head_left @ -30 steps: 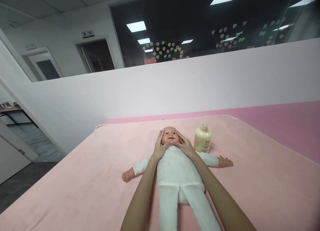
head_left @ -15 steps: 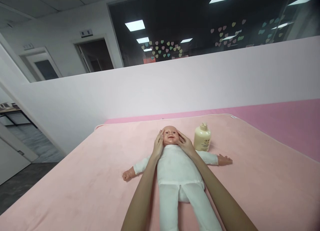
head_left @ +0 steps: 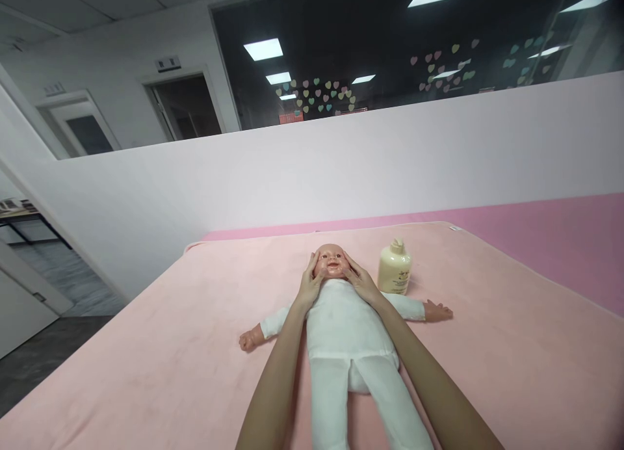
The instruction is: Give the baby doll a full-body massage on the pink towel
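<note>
A baby doll (head_left: pixel 351 326) in white cloth lies on its back on the pink blanket, face up, arms spread out to the sides. My left hand (head_left: pixel 309 286) rests along the left side of the doll's head (head_left: pixel 332 255), fingers stretched, the thumb on its cheek near the mouth. On the opposite side my right hand (head_left: pixel 361 283) lies against the other cheek, fingers extended up to the temple and thumb apart from them by the mouth. Both hands touch the face without wrapping round it. My forearms cross over the doll's arms.
A pale yellow pump bottle (head_left: pixel 394 268) stands just right of the doll's head, behind its arm. The pink blanket (head_left: pixel 195 320) covers the table. A white low wall (head_left: pixel 341 164) rises behind it, with a dark window (head_left: pixel 380 47) above. Doors are at the left.
My left thumb has moved onto the doll's cheek, nearer the mouth. The doll's head has tipped slightly back. My right hand has barely shifted; the bottle stays put.
</note>
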`<state>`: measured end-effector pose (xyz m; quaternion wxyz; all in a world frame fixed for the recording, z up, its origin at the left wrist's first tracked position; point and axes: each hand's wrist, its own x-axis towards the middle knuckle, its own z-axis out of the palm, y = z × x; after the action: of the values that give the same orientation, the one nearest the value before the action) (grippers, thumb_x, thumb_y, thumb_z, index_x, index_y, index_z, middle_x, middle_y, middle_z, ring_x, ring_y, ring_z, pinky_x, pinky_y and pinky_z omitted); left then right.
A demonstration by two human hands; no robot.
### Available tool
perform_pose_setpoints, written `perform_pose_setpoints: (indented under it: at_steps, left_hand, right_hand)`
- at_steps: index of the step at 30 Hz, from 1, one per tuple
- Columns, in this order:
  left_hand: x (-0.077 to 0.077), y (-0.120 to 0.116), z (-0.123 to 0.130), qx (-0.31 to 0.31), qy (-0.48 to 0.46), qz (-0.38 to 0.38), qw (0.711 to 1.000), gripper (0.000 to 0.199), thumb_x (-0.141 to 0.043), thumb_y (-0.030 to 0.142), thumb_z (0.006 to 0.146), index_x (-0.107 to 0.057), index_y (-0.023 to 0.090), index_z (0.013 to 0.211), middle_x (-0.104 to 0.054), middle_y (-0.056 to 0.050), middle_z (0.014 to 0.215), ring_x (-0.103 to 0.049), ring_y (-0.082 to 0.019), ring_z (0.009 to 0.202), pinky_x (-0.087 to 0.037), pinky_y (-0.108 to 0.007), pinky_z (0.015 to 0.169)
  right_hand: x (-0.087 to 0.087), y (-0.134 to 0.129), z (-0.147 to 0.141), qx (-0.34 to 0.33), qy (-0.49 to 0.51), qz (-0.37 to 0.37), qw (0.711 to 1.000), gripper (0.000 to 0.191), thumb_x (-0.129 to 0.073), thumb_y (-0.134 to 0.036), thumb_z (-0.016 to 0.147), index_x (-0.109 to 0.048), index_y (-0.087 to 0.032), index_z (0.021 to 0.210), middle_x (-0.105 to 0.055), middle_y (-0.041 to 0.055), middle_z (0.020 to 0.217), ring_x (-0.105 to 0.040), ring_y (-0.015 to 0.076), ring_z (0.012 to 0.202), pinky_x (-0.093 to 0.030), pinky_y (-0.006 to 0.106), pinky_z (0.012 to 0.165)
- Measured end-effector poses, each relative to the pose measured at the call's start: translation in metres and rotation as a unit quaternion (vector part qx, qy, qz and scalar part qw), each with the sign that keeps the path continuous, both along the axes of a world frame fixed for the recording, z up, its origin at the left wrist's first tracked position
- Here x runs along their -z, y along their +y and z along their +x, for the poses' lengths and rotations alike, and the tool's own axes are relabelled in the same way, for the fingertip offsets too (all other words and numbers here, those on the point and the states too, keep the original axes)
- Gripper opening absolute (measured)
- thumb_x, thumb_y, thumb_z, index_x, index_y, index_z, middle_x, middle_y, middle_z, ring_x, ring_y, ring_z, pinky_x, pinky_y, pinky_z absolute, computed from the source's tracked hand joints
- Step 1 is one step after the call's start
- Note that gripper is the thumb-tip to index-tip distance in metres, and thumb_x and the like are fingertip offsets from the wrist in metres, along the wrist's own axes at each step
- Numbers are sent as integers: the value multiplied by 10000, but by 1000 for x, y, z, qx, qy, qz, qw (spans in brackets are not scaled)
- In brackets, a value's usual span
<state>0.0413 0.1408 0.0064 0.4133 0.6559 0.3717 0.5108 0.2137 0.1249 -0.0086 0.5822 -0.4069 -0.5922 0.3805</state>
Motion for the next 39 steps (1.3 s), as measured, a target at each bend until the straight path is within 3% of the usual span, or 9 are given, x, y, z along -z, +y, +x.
perform_pose_setpoints:
  at_steps: [6,9,13,16,21,28,34,37,39]
  left_hand:
    - [4,6,1,-9,-93,-58,994,542,-426,558,838,-502,246,1274,-346,-36,1435,-285,-212,1337,-260,-367,1100]
    - [3,4,4,-29,-72,-36,996,569,-501,546,804,-497,231,1278,-383,-53,1416,-299,-216,1331,-250,-359,1107]
    - [2,-1,4,-31,-36,5,999,722,-677,477,685,-452,205,1315,-348,-93,1433,-307,-245,1324,-270,-369,1097]
    - [0,-3,2,-26,-26,-1,999,759,-724,424,644,-449,212,1319,-326,-97,1444,-290,-262,1331,-281,-386,1090]
    - [-3,-4,-1,-33,-2,2,999,694,-657,438,719,-441,180,1326,-305,-99,1450,-243,-238,1352,-212,-367,1120]
    - [0,-1,0,-4,-24,-8,1000,671,-589,482,772,-404,194,1349,-245,-78,1469,-210,-227,1361,-198,-363,1123]
    - [3,3,2,-18,-119,-60,991,544,-485,538,816,-533,211,1247,-373,-68,1416,-319,-235,1319,-272,-373,1093]
    - [4,3,5,-23,-108,-56,992,605,-582,512,761,-499,205,1276,-367,-76,1422,-319,-242,1319,-267,-380,1096]
    - [5,1,6,-29,-70,-35,996,746,-709,455,661,-446,216,1317,-309,-69,1454,-270,-248,1341,-237,-373,1111]
  right_hand:
    - [-2,-2,0,-9,-18,7,1000,684,-482,-602,797,-367,-253,1374,-322,22,1436,-255,182,1342,-173,375,1121]
    - [3,2,2,-8,16,-1,1000,650,-465,-608,802,-414,-256,1346,-352,21,1423,-282,185,1332,-202,376,1114]
    - [11,7,5,3,84,-36,996,632,-470,-628,782,-497,-242,1281,-438,48,1369,-391,221,1271,-349,404,1044]
    - [10,5,3,11,77,-29,997,639,-545,-591,756,-490,-236,1285,-439,54,1367,-413,226,1255,-360,396,1040]
    - [1,-3,-1,-4,58,-8,998,799,-705,-497,652,-423,-206,1340,-394,80,1394,-399,239,1263,-343,384,1054]
    - [3,1,4,-15,49,-14,999,697,-617,-531,729,-438,-226,1330,-387,44,1395,-351,217,1295,-264,392,1093]
    - [10,5,6,11,111,-42,993,551,-566,-555,750,-577,-235,1198,-495,43,1317,-418,234,1250,-351,415,1046]
    - [6,2,3,13,104,-41,994,563,-590,-541,740,-562,-235,1211,-490,50,1323,-432,236,1239,-360,407,1043]
    - [3,0,-1,9,92,-33,995,670,-671,-505,681,-505,-230,1270,-460,65,1350,-436,241,1235,-369,393,1038]
